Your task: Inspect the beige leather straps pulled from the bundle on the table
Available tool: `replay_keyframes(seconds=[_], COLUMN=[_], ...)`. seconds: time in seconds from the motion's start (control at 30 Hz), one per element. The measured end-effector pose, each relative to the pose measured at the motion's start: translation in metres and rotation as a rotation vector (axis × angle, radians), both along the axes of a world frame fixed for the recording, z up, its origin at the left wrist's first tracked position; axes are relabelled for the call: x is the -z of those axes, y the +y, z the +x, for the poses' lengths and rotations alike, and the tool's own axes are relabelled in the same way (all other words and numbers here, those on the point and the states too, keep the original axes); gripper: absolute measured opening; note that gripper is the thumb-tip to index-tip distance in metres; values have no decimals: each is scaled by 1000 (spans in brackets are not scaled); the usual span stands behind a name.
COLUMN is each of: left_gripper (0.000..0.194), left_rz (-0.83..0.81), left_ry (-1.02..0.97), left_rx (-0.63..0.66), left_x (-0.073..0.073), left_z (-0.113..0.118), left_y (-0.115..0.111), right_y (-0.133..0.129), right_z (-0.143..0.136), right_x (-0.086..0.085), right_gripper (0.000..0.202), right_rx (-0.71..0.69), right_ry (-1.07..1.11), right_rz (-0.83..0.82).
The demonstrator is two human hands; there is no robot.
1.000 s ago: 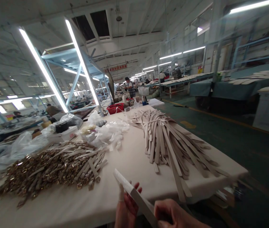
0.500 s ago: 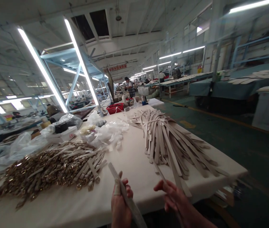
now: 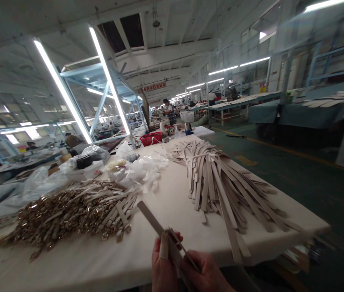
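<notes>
My left hand (image 3: 163, 269), with a pale wrap on its thumb, grips a flat greyish-beige strap (image 3: 150, 217) that slants up to the left over the table edge. Close against it, my right hand (image 3: 206, 269) is closed on a second, thin strip (image 3: 187, 253), seen nearly edge-on between the two hands. Whether this strip is a separate strap or a folded end of the first, I cannot tell. Beyond my right hand lies a tied bundle of similar straps (image 3: 211, 178), fanned towards me. Left of my hands is a heap of short straps with gold-coloured metal buckles (image 3: 77, 215).
The cloth-covered table (image 3: 123, 259) ends just before me. Farther back are clear plastic bags (image 3: 144, 168), a red basket (image 3: 150, 138) and a metal cup (image 3: 188, 129). A lit blue frame (image 3: 99, 101) rises at the left. A person (image 3: 169, 112) stands at the back.
My right hand has come left from beside the strap bundle, bringing a strip against the strap in my left hand. The view has shifted slightly.
</notes>
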State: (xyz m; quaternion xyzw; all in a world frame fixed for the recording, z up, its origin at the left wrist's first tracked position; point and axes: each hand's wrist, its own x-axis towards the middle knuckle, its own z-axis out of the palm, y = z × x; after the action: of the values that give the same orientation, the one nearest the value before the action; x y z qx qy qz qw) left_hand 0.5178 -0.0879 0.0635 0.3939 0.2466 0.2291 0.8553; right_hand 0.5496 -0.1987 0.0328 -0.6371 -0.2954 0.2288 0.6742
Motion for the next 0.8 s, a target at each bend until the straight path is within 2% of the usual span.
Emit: replay_keyframes(seconds=[0.13, 0.2, 0.27, 0.33, 0.43, 0.5, 0.6, 0.8], left_gripper=[49, 47, 44, 41, 37, 37, 39, 31], left_rz=[104, 191, 303, 427, 599, 686, 764, 826], left_ry=[59, 80, 101, 130, 167, 179, 207, 196], left_rx=[205, 182, 138, 188, 370, 446, 466, 481], left_x=[13, 16, 17, 15, 8, 4, -1, -5], left_z=[-10, -17, -25, -32, -39, -42, -47, -59], left_y=[1, 10, 19, 25, 22, 17, 12, 11], right_y=[2, -2, -5, -5, 5, 15, 26, 31], right_z=[6, 16, 33, 51, 71, 75, 75, 81], right_x=[-9, -15, -24, -36, -57, -71, -83, -89], right_gripper=[50, 53, 57, 58, 58, 54, 45, 40], right_rx=[16, 43, 136, 172, 73, -4, -46, 50], right_ry=[-24, -30, -4, 1, -7, -18, -38, -7], right_rz=[25, -9, -28, -5, 75, 108, 120, 210])
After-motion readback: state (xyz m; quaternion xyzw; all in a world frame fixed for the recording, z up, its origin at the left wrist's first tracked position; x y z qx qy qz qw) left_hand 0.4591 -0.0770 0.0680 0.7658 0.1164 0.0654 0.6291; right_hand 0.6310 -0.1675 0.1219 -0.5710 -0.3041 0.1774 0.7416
